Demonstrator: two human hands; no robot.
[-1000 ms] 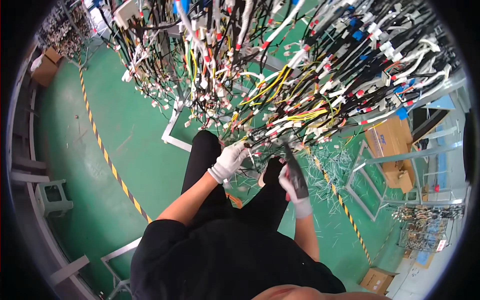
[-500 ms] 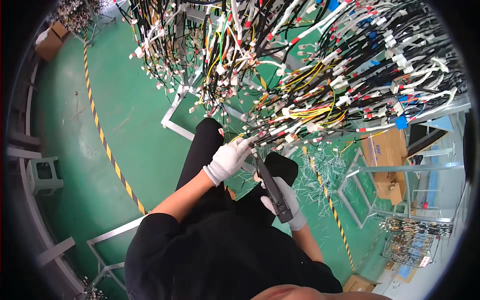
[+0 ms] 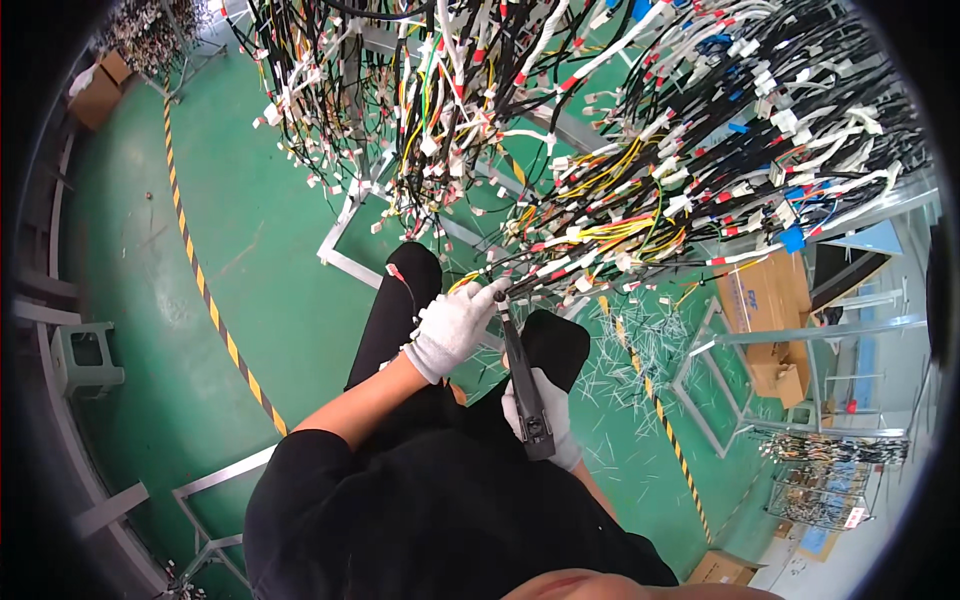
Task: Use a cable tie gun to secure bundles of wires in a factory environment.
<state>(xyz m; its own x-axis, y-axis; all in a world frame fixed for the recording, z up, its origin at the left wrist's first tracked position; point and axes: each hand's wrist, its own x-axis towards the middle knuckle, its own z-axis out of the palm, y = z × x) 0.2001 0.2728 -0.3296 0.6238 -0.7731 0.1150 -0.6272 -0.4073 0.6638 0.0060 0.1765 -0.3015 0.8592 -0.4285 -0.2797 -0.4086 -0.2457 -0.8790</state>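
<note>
Far left: grey stool (image 3: 88,355) on the green floor (image 3: 260,240), cardboard box (image 3: 98,88) up in the corner, yellow-black hazard stripe (image 3: 205,290) running diagonally down the floor. Grey metal frame (image 3: 215,490) low left.

Center: person in black top and black trousers, looking down on own arms. Left hand (image 3: 455,325) in a white glove, arm bare, reaching up and forward; fingers (image 3: 488,295) closed around the lower end of a thin wire strand (image 3: 545,275) that comes off the big hanging wire harness bundle (image 3: 600,150). The bundle fills the upper middle and right: black, white, yellow and green wires with red and white tape tags, hanging above the floor.

Just right of the left hand: right hand (image 3: 540,415), also white-gloved, fingers wrapped tight on the handle of a long black hand tool (image 3: 522,375). The tool points upward, its tip right at the pinched strand, just beside the left fingertips. Can't tell whether tip actually touches the wire.

Right: white cut scraps (image 3: 630,360) littered on the floor, second hazard stripe (image 3: 660,420), open cardboard boxes (image 3: 770,320) on a grey metal rack (image 3: 800,335), another wire rack (image 3: 820,480) lower right.
</note>
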